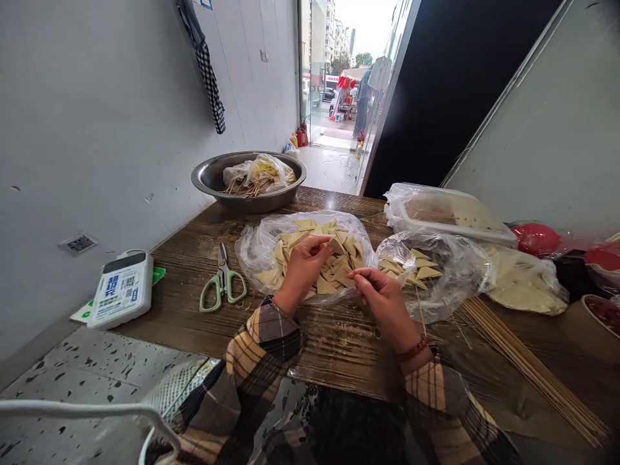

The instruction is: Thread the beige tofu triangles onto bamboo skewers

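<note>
My left hand reaches into a clear plastic bag that holds several yellow triangular tofu pieces, and its fingers pinch one piece at the top of the pile. My right hand is closed in a pinch just right of that bag; a thin bamboo skewer runs beside it, though I cannot tell if the fingers hold it. A second bag with more triangles lies right of my right hand.
Green-handled scissors lie left of the bags. A metal basin with skewers and a bag stands at the back. Loose skewers lie at the right. A white device sits at the left, wrapped food and red bowls at the right.
</note>
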### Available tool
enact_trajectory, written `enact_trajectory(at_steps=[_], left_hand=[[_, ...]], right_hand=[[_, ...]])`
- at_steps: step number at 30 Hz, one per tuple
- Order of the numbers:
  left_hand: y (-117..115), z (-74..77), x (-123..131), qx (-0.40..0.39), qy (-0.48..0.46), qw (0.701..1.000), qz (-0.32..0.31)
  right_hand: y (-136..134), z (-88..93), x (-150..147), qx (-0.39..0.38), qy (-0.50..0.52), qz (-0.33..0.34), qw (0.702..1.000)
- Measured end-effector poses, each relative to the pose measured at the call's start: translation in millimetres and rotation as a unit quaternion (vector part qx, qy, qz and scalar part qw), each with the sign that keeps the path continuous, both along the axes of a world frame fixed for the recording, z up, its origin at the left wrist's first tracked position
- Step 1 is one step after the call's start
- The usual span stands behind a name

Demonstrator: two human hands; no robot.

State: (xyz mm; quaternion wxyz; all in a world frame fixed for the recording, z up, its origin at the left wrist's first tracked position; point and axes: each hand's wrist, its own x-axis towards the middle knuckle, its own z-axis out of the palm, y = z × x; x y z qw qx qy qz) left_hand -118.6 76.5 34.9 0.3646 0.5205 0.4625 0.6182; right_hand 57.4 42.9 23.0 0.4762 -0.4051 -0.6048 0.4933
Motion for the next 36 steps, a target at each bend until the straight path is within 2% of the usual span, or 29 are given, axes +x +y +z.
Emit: enact_trajectory(at_steps=[4, 9, 13, 21, 31, 36], left_hand=[[-2.2, 2.5, 2.0, -0.034, -0.041, 0.998, -0.037], [-7.2, 12.5, 5.7, -0.071, -0.137, 0.984, -0.089], [-10.0, 16.9, 6.8, -0.056, -0.177, 0.979, -0.087], [-8.6, 14.5, 4.8, -0.056, -0.181, 0.978, -0.094], [-8.6, 15.5, 0.9, -0.134, -0.307, 0.932, -0.139], [-8.8, 16.3, 0.9, -0.151, -0.324, 0.924, -0.139]], right_hand=[[-1.1, 0.6, -0.7, -0.006, 0.001, -0.004, 1.0], [-0.2, -0.3, -0.5, -0.005, -0.007, -0.009, 1.0], [0.5, -2.9, -0.8, 0.016, -0.031, -0.019, 0.999], [-3.8, -0.2, -1.2, 0.059, -0.095, -0.033, 0.993], [-9.0, 7.1, -2.9, 0.097, -0.157, -0.043, 0.982], [-8.3, 3.4, -2.9, 0.107, -0.172, -0.035, 0.979]])
